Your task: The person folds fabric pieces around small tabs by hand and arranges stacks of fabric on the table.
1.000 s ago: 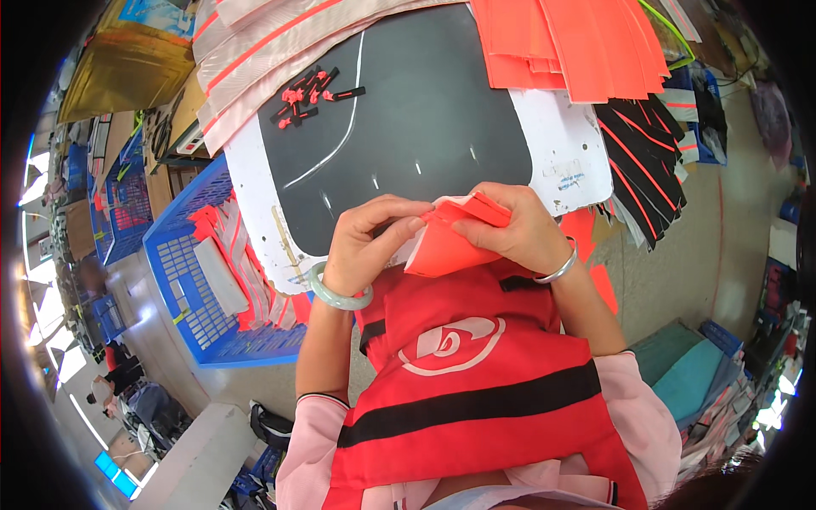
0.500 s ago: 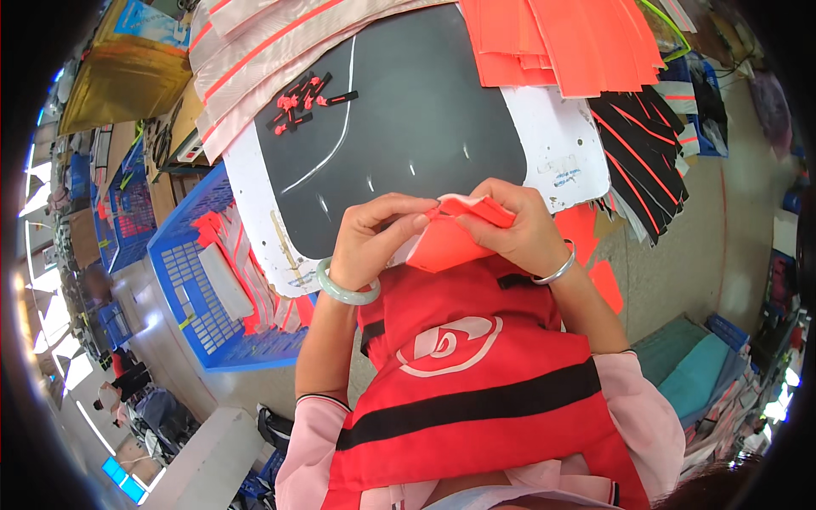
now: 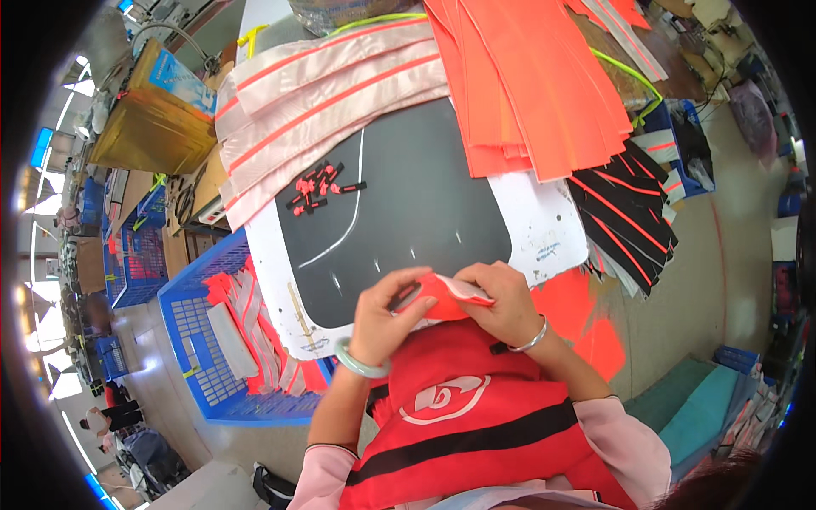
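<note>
My left hand (image 3: 380, 320) pinches one side of a small folded piece of bright coral fabric (image 3: 440, 291) at the near edge of the work board. With fingers closed, my right hand (image 3: 507, 306) grips its other side, where a pale underside or edge shows. The piece is held bent between both hands, just above my red apron (image 3: 476, 365). Beyond it, on the dark grey board top (image 3: 408, 195), lies a small heap of black strips with pink bits (image 3: 316, 189).
Whitish strips with coral stripes (image 3: 331, 102) cover the board's far left. Coral fabric panels (image 3: 527, 85) overlap its far right, above black striped strips (image 3: 625, 212). A blue basket (image 3: 191, 336) of fabric pieces stands at the left. Coral fabric (image 3: 578, 319) hangs beside the board's right.
The view has shifted, showing more beyond the board. Between my hands the coral piece has been turned: its hanging lower part is now bent up, and my left fingers have moved along it.
</note>
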Available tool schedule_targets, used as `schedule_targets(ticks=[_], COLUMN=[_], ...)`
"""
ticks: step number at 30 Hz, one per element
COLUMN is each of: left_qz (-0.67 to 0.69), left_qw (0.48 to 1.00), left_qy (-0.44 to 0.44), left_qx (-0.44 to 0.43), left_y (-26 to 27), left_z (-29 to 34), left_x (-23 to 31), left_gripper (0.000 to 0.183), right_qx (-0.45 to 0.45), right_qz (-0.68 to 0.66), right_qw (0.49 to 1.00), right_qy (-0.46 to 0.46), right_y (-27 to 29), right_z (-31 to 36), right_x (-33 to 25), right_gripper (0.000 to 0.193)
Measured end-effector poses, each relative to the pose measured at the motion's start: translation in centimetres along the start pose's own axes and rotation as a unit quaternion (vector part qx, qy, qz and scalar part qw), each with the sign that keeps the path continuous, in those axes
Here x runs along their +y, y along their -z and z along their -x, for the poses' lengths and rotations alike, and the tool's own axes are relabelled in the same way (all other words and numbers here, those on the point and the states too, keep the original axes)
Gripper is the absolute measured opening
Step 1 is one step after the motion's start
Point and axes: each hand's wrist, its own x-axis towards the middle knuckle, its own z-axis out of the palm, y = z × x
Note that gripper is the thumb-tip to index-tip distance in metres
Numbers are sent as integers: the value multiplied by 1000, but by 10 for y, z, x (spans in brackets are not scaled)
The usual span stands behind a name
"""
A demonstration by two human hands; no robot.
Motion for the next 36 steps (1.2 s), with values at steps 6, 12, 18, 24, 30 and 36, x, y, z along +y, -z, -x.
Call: schedule_targets(ticks=[6,12,18,24,30,36], left_qz=[-54,15,-15,-96,-166,-175], left_qw=[990,989,981,977,963,927], left_qy=[-98,-132,-188,-186,-211,-333], left_qx=[80,71,43,48,21,0], left_y=[-29,-28,-16,-12,-15,-29], left_z=[9,-11,-20,-15,-9,-4], left_x=[-11,-1,10,7,12,0], left_gripper=[25,36,35,36,38,37], right_qx=[-30,8,-52,-51,-54,-66], right_qz=[-153,-528,-346,-320,-300,-178], right_qw=[986,826,932,940,949,980], right_qy=[-59,-199,-98,-108,-77,-52], right_y=[6,-4,14,9,8,31], right_z=[-1,-9,-29,-25,-14,2], right_x=[-5,9,-3,-8,1,2], right_gripper=[11,9,7,5,6,17])
